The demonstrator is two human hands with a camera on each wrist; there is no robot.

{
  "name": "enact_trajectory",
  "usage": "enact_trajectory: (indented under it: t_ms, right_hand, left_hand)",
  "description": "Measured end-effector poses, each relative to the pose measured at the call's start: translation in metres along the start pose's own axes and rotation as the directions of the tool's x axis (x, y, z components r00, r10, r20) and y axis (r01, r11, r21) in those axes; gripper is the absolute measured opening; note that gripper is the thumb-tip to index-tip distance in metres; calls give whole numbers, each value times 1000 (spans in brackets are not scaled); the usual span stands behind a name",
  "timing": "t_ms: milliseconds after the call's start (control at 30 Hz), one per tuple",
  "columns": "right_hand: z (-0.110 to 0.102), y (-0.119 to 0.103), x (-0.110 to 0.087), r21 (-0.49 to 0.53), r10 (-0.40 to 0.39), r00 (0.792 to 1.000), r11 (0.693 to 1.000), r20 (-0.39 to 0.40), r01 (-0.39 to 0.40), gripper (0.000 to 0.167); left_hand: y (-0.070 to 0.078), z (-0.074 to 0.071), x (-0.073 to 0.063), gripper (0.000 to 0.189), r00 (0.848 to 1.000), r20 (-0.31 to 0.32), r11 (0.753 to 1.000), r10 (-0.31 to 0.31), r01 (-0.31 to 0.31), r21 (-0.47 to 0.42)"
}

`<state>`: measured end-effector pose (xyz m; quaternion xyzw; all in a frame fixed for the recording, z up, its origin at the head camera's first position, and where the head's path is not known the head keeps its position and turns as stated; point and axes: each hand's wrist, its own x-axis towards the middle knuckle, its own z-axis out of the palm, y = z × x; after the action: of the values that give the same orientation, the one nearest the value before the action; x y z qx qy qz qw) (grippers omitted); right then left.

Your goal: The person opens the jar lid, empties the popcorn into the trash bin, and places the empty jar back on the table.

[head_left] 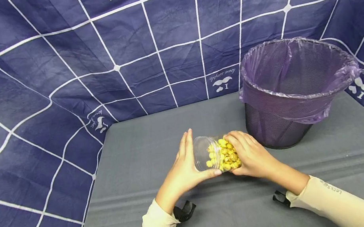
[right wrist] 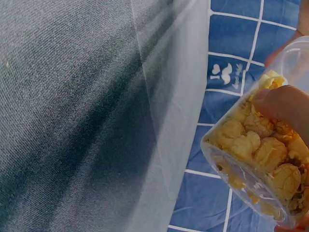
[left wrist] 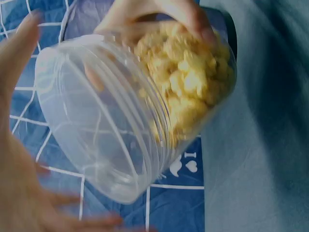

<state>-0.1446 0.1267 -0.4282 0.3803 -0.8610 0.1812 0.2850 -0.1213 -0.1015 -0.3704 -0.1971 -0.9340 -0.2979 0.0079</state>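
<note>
A clear plastic jar (head_left: 223,158) of yellow popcorn (left wrist: 188,77) lies on its side, tilted, between the two hands. My right hand (head_left: 252,154) grips the jar round its body near the base, the thumb pressed along its wall in the right wrist view. The clear lid (left wrist: 91,116) sits on the jar's end toward the left. Around that lid my left hand (head_left: 184,171) is spread, fingers and thumb fairly straight. In the left wrist view its fingers stand apart from the lid and are blurred. The popcorn is heaped mostly toward the base.
A dark mesh waste bin (head_left: 275,130) lined with a purple plastic bag (head_left: 285,106) stands to the right, just beyond the right hand. Grey cloth (head_left: 131,154) covers the table. A blue curtain with white grid lines (head_left: 129,38) hangs behind and along both sides.
</note>
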Motion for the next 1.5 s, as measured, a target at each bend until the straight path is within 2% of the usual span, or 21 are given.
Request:
enact_trajectory:
  t_ms: [67,133,167,233,433,600,700,800,967,1067,1133,1333,1500]
  right_hand:
    - [0,0,0,2,5,1000,1000,0,-5,97]
    - [0,0,-1,3,5,1000,1000,-1,-5,98]
    - [0,0,-1,4,5,1000,1000,0,-5,97]
    - [0,0,-1,6,4,1000,1000,1,-4,97]
    - [-1,2,-2,-6,20,1000,1000,-15,-20,98]
    - [-2,5,-3,-1,41,999,999,-15,-41,96]
    - [-3,8,-5,0,47,999,999,-12,-47,96]
    - [-4,9,-6,1,55,998,998,-5,-55,96]
    - [-5,9,-7,8,55,998,998,-8,-55,97]
    - [-5,8,-8,8,53,998,999,-13,-53,96]
    - [-5,8,-9,11,56,998,998,-11,-56,96]
    - [-6,8,-10,15,64,998,998,-19,-64,95]
    - [-7,8,-10,24,75,997,997,-29,-75,96]
  left_hand:
    - [-3,-1,1,117,993,18,993,113,-113,-25]
    - [-6,-1,2,113,981,25,982,190,-189,-20]
    - [-7,-1,2,109,977,23,978,210,-210,-13]
    - [-7,-1,2,103,977,-2,977,213,-213,3]
    - [-12,-8,1,103,986,-131,995,100,-98,21]
    - [-26,-19,-3,102,985,-171,993,8,12,114]
    - [-39,-18,-4,101,988,-141,985,-58,80,152]
    - [-55,-8,-3,101,987,-93,973,-131,146,176]
    - [-81,17,-1,104,968,33,947,-247,234,218]
    - [-91,28,-1,105,956,103,941,-274,245,233]
    - [-96,35,-1,106,952,127,939,-279,242,245]
    - [-103,50,-1,107,952,156,930,-263,208,302]
    - [-103,55,-2,112,954,159,911,-252,179,371]
